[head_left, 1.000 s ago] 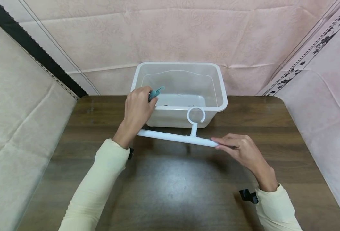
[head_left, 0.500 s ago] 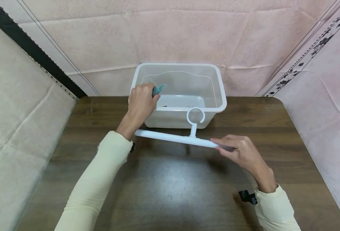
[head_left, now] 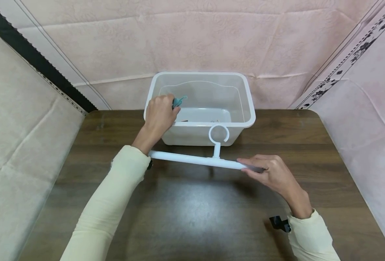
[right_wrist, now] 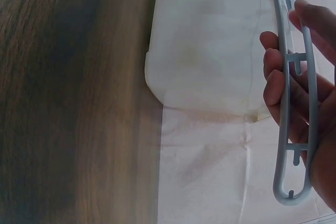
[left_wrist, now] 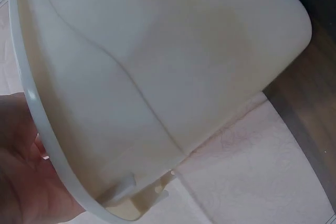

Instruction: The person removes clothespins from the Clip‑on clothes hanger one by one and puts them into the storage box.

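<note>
Two hands are busy over the dark wood table (head_left: 192,217), each with its own piece. The right hand (head_left: 272,174) has its grip closed around one end of a long white hanger bar (head_left: 192,159), fingers curled about the rail as the right wrist view shows (right_wrist: 291,103), and the bar runs away from that grip level above the table, its far end reaching under the other forearm. Holding it by the tip like this seems meant to leave the rest of the rail free and steady, with the round hook ring (head_left: 219,133) standing up just in front of the tub. The left hand (head_left: 158,116) sits on the near left corner of the clear plastic tub (head_left: 249,105), fingers closed on a small teal clip (head_left: 178,101) that pokes out beyond the knuckles over the tub's inside; it looks held there because the tub is where such clips are kept. A few small bits lie on the tub floor, too dim to name. Pink cloth hangs behind, and a pale sleeve (head_left: 114,203) covers each arm
</note>
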`<action>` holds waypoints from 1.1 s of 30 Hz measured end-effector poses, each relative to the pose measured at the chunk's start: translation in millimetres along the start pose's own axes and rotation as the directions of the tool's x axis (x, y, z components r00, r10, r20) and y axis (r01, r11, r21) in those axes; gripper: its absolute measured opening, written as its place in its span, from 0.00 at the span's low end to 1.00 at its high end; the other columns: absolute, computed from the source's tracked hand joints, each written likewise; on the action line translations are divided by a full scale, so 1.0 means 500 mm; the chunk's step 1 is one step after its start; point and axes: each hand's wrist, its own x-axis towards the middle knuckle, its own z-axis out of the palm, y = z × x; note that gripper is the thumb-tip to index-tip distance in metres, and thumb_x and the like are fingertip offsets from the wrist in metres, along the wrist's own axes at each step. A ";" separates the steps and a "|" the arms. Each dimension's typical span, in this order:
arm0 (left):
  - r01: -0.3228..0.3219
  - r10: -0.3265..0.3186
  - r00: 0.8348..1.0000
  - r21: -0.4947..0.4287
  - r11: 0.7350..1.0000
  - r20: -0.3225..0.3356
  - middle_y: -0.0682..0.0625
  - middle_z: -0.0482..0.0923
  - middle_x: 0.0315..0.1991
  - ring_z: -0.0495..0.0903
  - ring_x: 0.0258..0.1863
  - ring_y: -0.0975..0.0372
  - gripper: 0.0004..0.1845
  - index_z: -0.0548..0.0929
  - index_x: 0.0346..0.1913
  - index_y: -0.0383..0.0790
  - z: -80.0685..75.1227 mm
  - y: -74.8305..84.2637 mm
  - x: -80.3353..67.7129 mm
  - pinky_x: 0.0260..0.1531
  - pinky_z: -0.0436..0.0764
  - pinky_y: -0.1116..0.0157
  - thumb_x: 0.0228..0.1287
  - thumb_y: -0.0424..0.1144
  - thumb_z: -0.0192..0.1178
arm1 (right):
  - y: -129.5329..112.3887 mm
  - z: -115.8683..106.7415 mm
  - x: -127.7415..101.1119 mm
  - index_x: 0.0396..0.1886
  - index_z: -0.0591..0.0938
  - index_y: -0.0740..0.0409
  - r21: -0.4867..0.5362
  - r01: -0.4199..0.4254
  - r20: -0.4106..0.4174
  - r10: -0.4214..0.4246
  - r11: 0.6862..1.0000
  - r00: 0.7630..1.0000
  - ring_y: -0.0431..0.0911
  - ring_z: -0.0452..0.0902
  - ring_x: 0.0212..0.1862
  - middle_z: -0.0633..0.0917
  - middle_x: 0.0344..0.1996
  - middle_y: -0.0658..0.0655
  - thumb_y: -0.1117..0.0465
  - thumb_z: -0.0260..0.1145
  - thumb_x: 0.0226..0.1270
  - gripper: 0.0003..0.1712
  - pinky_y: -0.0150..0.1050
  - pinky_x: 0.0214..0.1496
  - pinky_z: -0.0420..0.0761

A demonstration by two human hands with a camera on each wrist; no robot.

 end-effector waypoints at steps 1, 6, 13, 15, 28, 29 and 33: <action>0.000 0.000 1.000 -0.005 1.000 0.000 0.47 0.69 0.19 0.68 0.21 0.55 0.16 0.74 0.24 0.36 0.000 0.000 0.001 0.24 0.70 0.59 0.69 0.37 0.64 | -0.001 0.000 0.000 0.47 0.90 0.56 0.002 0.000 0.001 0.000 1.000 1.000 0.37 0.81 0.32 0.89 0.39 0.49 0.71 0.78 0.52 0.20 0.26 0.27 0.73; 0.014 -0.014 1.000 -0.034 0.999 0.003 0.42 0.78 0.24 0.74 0.23 0.54 0.11 0.81 0.33 0.30 0.001 0.002 0.003 0.25 0.75 0.59 0.69 0.37 0.64 | -0.006 0.001 0.000 0.47 0.90 0.56 0.017 0.004 -0.008 -0.004 1.000 1.000 0.37 0.81 0.31 0.89 0.39 0.50 0.74 0.77 0.50 0.22 0.26 0.27 0.74; 0.047 -0.047 0.999 -0.035 0.998 0.019 0.36 0.84 0.38 0.82 0.35 0.48 0.17 0.83 0.49 0.28 0.001 0.001 0.001 0.34 0.80 0.56 0.66 0.39 0.68 | -0.008 0.002 -0.003 0.46 0.90 0.56 0.023 0.013 -0.025 -0.012 1.000 1.000 0.37 0.79 0.29 0.89 0.37 0.50 0.75 0.79 0.47 0.24 0.26 0.26 0.74; 0.053 -0.052 0.998 -0.033 0.998 0.025 0.36 0.84 0.38 0.81 0.36 0.47 0.17 0.83 0.48 0.28 -0.001 0.000 -0.002 0.34 0.80 0.55 0.67 0.40 0.68 | -0.006 0.002 -0.003 0.46 0.90 0.55 0.018 0.004 -0.016 -0.003 1.000 1.000 0.36 0.80 0.30 0.89 0.38 0.49 0.73 0.80 0.47 0.23 0.26 0.28 0.74; 0.019 -0.019 1.000 -0.018 1.000 -0.003 0.35 0.83 0.39 0.81 0.37 0.47 0.18 0.83 0.47 0.28 -0.021 0.005 -0.023 0.34 0.80 0.54 0.68 0.43 0.66 | -0.003 0.003 -0.001 0.45 0.90 0.57 0.021 0.048 -0.061 -0.047 0.999 0.997 0.38 0.78 0.27 0.88 0.34 0.51 0.71 0.76 0.54 0.17 0.26 0.26 0.74; 0.014 -0.015 1.000 -0.019 1.000 -0.010 0.35 0.83 0.39 0.81 0.38 0.46 0.18 0.83 0.47 0.28 -0.023 0.006 -0.026 0.34 0.80 0.53 0.68 0.43 0.66 | -0.003 0.003 -0.001 0.45 0.90 0.57 0.017 0.051 -0.067 -0.050 0.999 0.997 0.38 0.79 0.27 0.88 0.34 0.51 0.70 0.76 0.55 0.16 0.26 0.26 0.74; -0.002 0.001 0.999 -0.019 1.000 -0.033 0.35 0.82 0.40 0.80 0.40 0.45 0.18 0.83 0.47 0.29 -0.031 0.008 -0.039 0.34 0.80 0.52 0.68 0.44 0.66 | 0.000 0.002 0.001 0.45 0.91 0.56 -0.001 0.089 -0.094 -0.089 0.996 0.992 0.38 0.81 0.29 0.89 0.36 0.51 0.69 0.76 0.54 0.16 0.26 0.28 0.74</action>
